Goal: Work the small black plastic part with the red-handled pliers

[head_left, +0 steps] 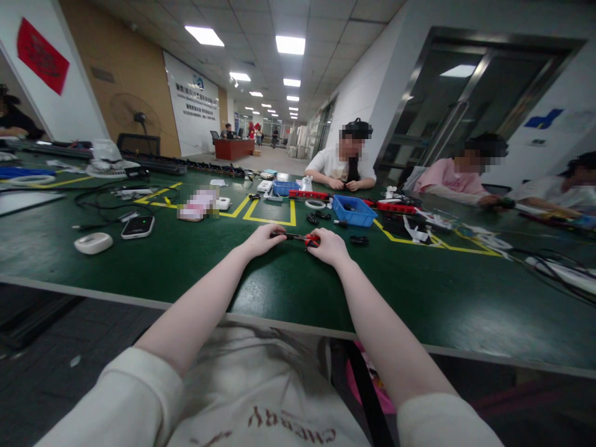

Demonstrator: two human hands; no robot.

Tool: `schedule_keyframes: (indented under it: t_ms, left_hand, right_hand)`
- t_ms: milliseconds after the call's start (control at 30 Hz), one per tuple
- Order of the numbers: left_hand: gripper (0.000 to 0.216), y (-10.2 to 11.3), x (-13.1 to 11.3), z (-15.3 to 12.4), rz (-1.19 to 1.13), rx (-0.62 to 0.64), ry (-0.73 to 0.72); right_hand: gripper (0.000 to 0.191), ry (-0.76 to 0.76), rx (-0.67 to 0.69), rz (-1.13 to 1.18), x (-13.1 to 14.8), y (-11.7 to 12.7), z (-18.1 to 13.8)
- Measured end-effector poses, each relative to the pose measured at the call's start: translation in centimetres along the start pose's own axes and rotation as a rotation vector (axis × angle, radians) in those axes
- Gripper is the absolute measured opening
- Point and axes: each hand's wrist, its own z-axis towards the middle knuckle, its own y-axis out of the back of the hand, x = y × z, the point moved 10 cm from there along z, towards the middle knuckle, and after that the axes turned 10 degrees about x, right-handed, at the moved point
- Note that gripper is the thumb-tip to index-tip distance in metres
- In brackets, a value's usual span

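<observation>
Both my arms reach out over a dark green table (195, 267). My left hand (263, 239) and my right hand (328, 246) are closed on the two ends of a small thin red and black part (300, 236), held just above the table top. The left fingers pinch its dark end, the right fingers wrap its red end. Just beyond my hands lie small black pieces (359, 239) and a blue bin (354, 210).
A phone (138, 226), a white puck (93, 243) and cables (100, 208) lie to the left. Yellow tape lines (270, 220) mark the table. Three people sit at the far side with red strips (308, 194) and another blue bin (285, 187). White cable lies at the right (561, 270).
</observation>
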Motion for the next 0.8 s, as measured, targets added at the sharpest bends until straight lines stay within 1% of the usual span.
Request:
schedule_keyframes:
  t_ms: [467, 800]
  left_hand:
    - [0.027, -0.05, 0.37, 0.01, -0.002, 0.007, 0.021]
    - [0.027, -0.09, 0.4, 0.02, -0.003, 0.011, 0.027]
  right_hand:
    - [0.027, 0.018, -0.03, -0.022, 0.26, 0.15, 0.03]
    - [0.029, 0.017, -0.02, -0.03, 0.29, 0.13, 0.02]
